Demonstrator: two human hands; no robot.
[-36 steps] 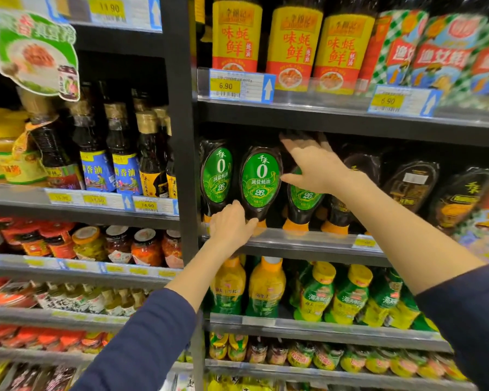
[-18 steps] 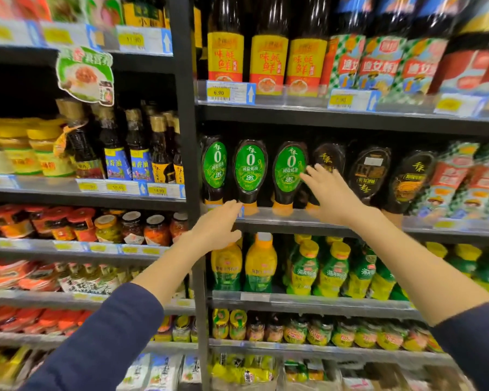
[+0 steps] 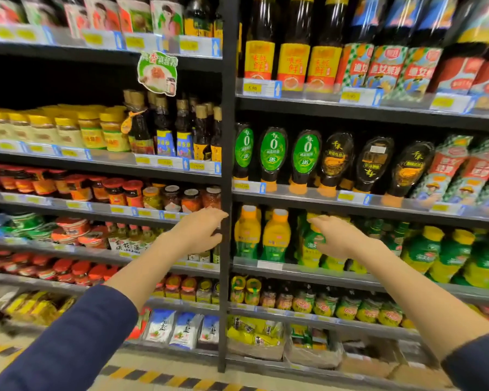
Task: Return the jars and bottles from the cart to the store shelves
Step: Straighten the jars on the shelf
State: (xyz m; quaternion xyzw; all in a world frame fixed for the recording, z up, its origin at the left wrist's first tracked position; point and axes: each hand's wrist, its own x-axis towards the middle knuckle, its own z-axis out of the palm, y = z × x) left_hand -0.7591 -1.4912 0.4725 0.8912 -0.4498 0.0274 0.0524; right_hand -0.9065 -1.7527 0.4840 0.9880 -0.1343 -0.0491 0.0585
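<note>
Plain dark navy sleeves end near the elbows: left sleeve [image 3: 68, 342] at seven o'clock, right sleeve [image 3: 477, 362] at four o'clock. Forearms, left hand [image 3: 198, 231] and right hand [image 3: 339, 238] are bare.

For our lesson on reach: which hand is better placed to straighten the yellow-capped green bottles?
Right. The right hand, open and empty, is directly in front of the green bottles; the left hand, also empty, is across by the black shelf post, with the orange-capped bottles between.

Dark shelves [image 3: 294, 107] carry upside-down green-labelled squeeze bottles [image 3: 273, 158], yellow-lidded jars [image 3: 68, 131], red-lidded jars [image 3: 115, 190] and tall sauce bottles [image 3: 292, 52].
</note>
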